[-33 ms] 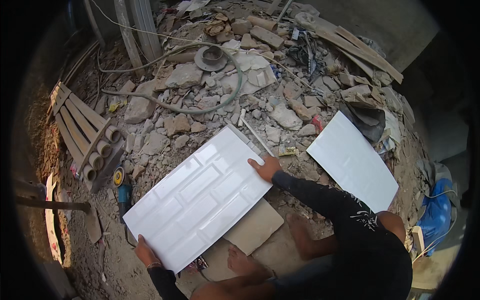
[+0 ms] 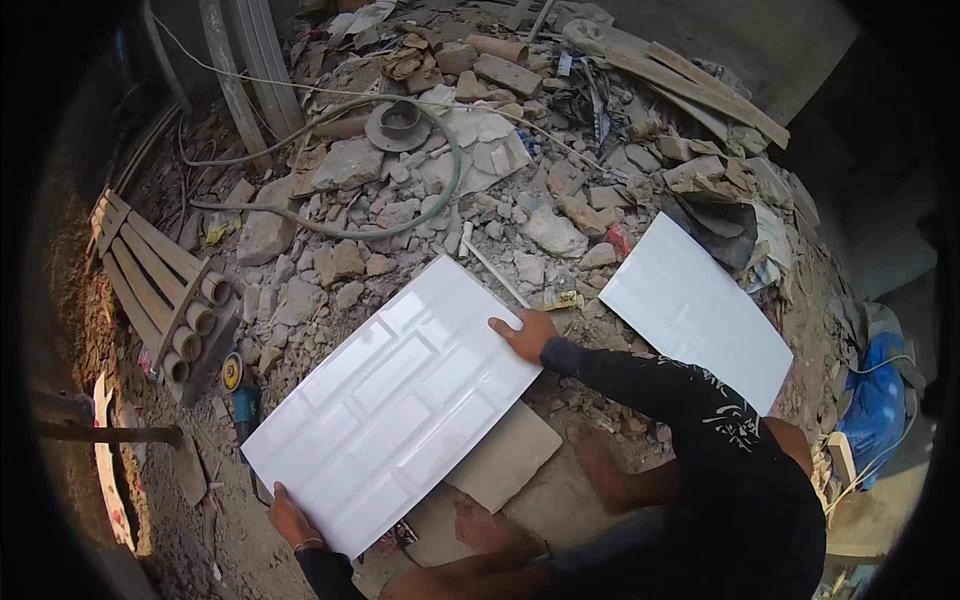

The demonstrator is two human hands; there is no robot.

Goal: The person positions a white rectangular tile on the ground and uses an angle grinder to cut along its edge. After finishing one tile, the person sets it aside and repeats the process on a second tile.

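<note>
A large glossy white wall tile (image 2: 400, 400) with a raised brick pattern lies tilted in front of me, held between both hands. My left hand (image 2: 292, 515) grips its lower left edge, thumb on top and the other fingers hidden beneath. At the upper right edge, my right hand (image 2: 524, 337) holds it the same way. Under the tile's right side a beige slab (image 2: 508, 458) shows, close to my bare feet. A second white tile (image 2: 700, 310) lies to the right, beyond my right forearm. Left of the held tile rests a teal angle grinder (image 2: 242, 400) with a yellow disc.
Broken bricks and rubble (image 2: 345, 165) cover the ground ahead, crossed by a green hose (image 2: 455, 170). Bundled pipes (image 2: 160, 280) and a hoe-like tool (image 2: 188, 465) lie at left. Wooden planks (image 2: 700, 85) sit at the far right, a blue sack (image 2: 875, 395) at near right.
The view has shifted a little, so the surroundings sit slightly further left. Both hands keep their hold on the tile, which has hardly moved.
</note>
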